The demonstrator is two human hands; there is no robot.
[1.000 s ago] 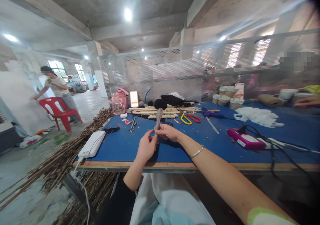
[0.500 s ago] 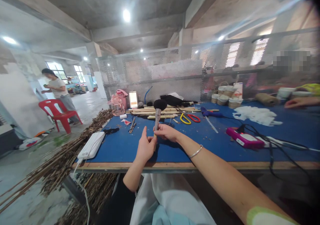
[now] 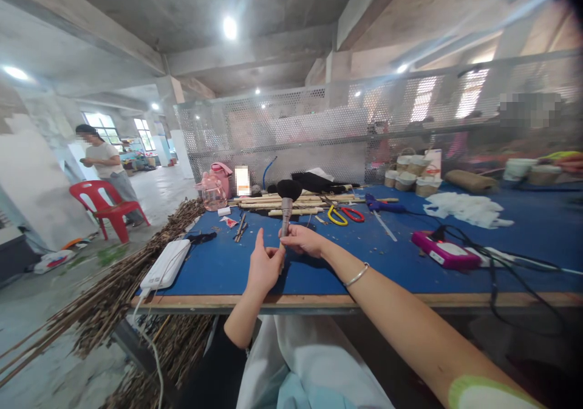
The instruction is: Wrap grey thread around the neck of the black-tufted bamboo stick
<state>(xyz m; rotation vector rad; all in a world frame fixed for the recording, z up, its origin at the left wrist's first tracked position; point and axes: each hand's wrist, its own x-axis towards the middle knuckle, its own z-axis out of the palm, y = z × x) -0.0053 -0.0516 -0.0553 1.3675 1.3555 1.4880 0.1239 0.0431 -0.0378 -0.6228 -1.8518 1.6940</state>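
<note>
Upright in front of me stands a black-headed stick (image 3: pixel 286 209), with a round, dark, fuzzy-looking top and a grey wrapped shaft. My left hand (image 3: pixel 265 267) grips its lower end between thumb and fingers, the index finger pointing up and away from it. Higher on the shaft, the fingertips of my right hand (image 3: pixel 304 241) pinch the grey wrapping. The bottom of the stick is mostly hidden by my left fingers. Both hands are above the blue tabletop (image 3: pixel 346 269), close to its front edge.
Behind the hands lie pale sticks (image 3: pixel 255 203), scissors (image 3: pixel 345 214) with yellow and red handles, and a blue glue gun (image 3: pixel 385 205). A white power bank (image 3: pixel 166 264) sits left; a magenta box (image 3: pixel 446 251) with cables sits right. Dry stalks (image 3: pixel 132 281) lean at the left edge.
The black-headed stick has turned and shifted slightly between my hands, its head a little left. At the right, a co-worker's hand has drawn back and the brown roll has moved left.
</note>
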